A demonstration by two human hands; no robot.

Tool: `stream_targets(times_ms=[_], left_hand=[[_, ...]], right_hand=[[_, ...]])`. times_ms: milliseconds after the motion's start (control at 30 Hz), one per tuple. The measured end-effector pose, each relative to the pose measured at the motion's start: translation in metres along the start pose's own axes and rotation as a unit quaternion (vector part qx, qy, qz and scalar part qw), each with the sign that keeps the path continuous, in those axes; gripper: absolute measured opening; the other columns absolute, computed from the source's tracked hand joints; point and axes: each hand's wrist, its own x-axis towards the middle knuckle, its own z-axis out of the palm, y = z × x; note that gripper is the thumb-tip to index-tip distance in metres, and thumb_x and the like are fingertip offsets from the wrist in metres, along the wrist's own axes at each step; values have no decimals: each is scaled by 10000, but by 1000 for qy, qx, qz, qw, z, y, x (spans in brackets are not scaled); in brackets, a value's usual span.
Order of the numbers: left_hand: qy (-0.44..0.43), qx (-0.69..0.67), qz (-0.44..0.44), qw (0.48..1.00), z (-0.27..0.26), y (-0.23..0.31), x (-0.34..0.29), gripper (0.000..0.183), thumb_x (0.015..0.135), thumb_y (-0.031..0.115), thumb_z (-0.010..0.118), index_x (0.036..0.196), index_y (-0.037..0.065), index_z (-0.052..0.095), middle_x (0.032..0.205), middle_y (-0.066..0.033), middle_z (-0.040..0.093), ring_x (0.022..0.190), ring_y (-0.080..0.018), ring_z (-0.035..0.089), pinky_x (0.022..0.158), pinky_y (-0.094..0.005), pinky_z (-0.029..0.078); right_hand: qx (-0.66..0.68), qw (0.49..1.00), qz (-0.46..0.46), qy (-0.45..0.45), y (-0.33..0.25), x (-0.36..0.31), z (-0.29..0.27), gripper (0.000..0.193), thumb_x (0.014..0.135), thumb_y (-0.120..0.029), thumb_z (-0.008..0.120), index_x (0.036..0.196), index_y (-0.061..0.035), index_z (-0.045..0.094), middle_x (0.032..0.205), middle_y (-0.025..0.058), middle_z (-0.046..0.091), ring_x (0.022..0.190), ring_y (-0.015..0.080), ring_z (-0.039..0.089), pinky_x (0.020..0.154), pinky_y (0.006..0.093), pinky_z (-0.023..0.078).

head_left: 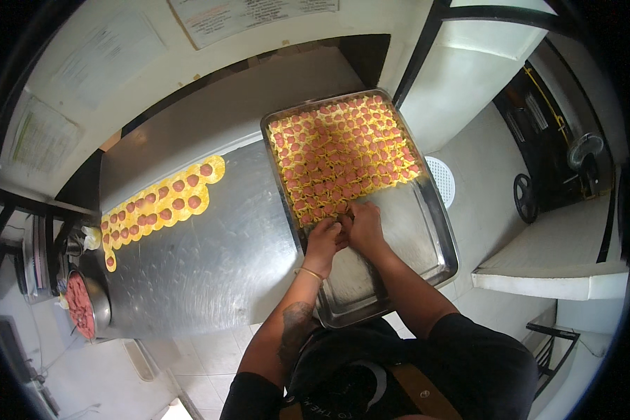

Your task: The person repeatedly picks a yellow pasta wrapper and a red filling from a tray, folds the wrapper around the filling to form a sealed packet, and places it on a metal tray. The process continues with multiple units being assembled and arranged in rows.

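Note:
A deep metal tray point(444, 241) sits at the right end of the steel table. Its far part is packed with rows of dumplings point(343, 150), pink meat in yellow wrappers. At the front edge of these rows my left hand point(323, 241) and my right hand point(364, 225) meet, fingers bent and drawn together. My right fingertips touch or nearly touch the nearest dumplings. Whatever lies between the fingers of either hand is hidden. On the table to the left, round yellow wrappers point(217, 166) overlap in rows, each visible one topped with a meat ball point(178, 204).
The steel table point(217, 273) spans left of the tray. A metal bowl point(101, 301) of pink ground meat point(80, 308) stands at its left end. Beyond the tray's right side is a white round perforated stool top point(439, 183). A white wall with papers rises behind the table.

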Motion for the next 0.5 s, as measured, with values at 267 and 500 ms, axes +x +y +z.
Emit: stream_targets(times_ms=[267,500], left_hand=[[-60,-66,1,996,-34,22,-98,400,1095,189,525,1461,33,497,1184,-147,698,1048,-272,712,922,-392,562],[127,-128,118,977,-188,52,-213,382,1091,154,517,1437,-6,499,1177,-183,713,1065,-297,737,924,-390,616]], right_hand=[[-2,999,-35,36,-16,-3,9,176,848,-129,660,994,-38,701,951,213,719,940,463,648,841,558,484],[-1,998,43,37,-19,-20,17,216,855,-72,695,1047,21,661,767,196,656,669,264,623,632,418,497]])
